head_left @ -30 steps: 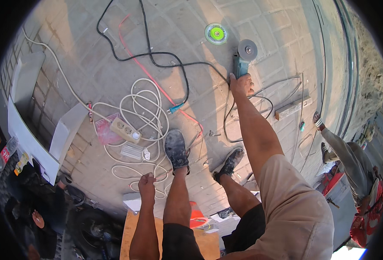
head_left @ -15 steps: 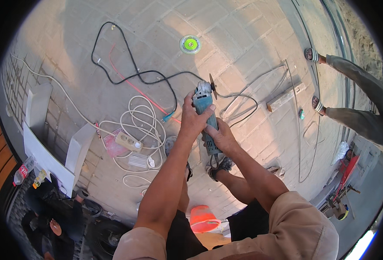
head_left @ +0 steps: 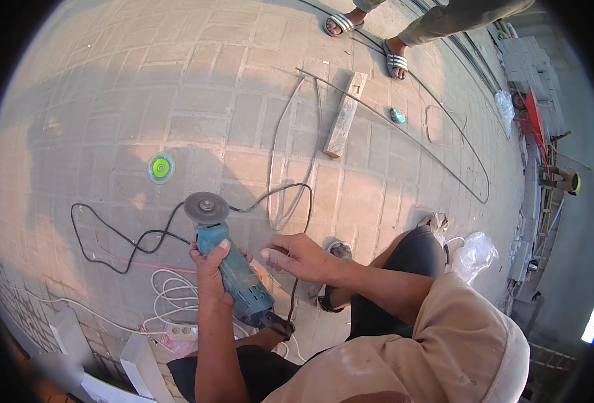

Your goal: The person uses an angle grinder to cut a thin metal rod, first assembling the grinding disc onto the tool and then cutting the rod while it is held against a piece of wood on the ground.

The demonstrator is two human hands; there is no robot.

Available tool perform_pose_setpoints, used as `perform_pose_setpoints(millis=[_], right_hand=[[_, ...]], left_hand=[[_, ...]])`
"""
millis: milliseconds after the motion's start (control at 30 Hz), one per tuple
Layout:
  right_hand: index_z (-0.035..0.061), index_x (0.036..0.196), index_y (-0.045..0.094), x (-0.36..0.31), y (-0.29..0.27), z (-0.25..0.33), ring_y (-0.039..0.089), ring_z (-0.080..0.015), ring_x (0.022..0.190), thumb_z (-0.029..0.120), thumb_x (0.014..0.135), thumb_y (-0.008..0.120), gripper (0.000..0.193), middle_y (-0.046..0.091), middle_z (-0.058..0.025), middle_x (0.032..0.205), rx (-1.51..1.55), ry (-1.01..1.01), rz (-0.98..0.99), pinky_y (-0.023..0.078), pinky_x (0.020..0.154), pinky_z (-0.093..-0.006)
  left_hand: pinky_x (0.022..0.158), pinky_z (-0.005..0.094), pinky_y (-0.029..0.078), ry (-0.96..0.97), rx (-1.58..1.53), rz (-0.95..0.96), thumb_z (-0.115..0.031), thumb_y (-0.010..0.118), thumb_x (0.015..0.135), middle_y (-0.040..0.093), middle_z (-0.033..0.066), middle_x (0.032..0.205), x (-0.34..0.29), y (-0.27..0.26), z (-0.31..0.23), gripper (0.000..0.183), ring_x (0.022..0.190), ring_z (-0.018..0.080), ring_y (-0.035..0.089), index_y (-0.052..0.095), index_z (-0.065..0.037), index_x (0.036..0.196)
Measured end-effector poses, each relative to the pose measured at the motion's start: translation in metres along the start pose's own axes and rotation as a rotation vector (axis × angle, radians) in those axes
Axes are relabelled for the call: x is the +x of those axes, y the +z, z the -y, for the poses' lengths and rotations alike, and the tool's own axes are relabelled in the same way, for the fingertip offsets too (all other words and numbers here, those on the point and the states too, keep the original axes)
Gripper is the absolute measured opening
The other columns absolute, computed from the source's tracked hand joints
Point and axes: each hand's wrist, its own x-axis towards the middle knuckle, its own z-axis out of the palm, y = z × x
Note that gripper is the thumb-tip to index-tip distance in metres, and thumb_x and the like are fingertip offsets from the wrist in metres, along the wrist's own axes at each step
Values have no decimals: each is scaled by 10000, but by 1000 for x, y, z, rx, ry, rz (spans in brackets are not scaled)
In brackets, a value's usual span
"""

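My left hand (head_left: 211,270) is wrapped around the teal body of an angle grinder (head_left: 238,281). A dark round disc (head_left: 206,207) sits at the grinder's far end, its flat face turned upward. My right hand (head_left: 300,257) is off the tool, just right of it. Its fingers are loosely bent and apart, with nothing visible in them. From the grinder's near end a black power cord (head_left: 308,221) loops out over the paving. A separate disc with a bright green centre (head_left: 161,168) lies on the ground beyond the grinder, to the left.
White extension cable (head_left: 169,290) and its socket strip (head_left: 180,332) lie at lower left, beside white panels (head_left: 142,366). Ahead are a wooden block (head_left: 345,117), bent thin rods (head_left: 404,138) and a teal tape measure (head_left: 397,115). Another person's sandalled feet (head_left: 396,62) stand beyond.
My right hand has let go of the grinder and moved aside. The grinder, in my left hand, has tilted left with its disc face turned up. My view has swung to the right.
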Motion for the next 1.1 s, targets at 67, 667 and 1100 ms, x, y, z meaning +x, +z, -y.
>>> perform_pose_setpoints(millis=[67, 667, 1100], right_hand=[[-49, 1244, 625, 4, -6, -18, 687, -194, 863, 202, 1045, 618, 320, 708, -146, 995, 37, 3, -301, 572, 810, -333], [3, 1052, 553, -59, -60, 70, 401, -43, 659, 113, 967, 723, 219, 484, 36, 744, 0, -389, -1031, 335, 584, -225], [1, 924, 642, -1, -40, 34, 481, -45, 650, 80, 940, 714, 108, 576, 34, 737, 36, -445, -721, 393, 575, -236]], left_hand=[[631, 455, 637, -43, -34, -13, -94, 767, 821, 563, 172, 1117, -3, 9, -3, 778, 778, 324, 701, 252, -181, 1397], [857, 532, 541, 497, 743, -248, -67, 811, 724, 499, 252, 1318, 67, -5, -113, 1056, 1134, 337, 593, 125, -123, 1525], [912, 422, 521, 817, 632, -10, -41, 794, 716, 522, 186, 1269, 0, -3, -56, 983, 1091, 271, 588, 196, -177, 1484]])
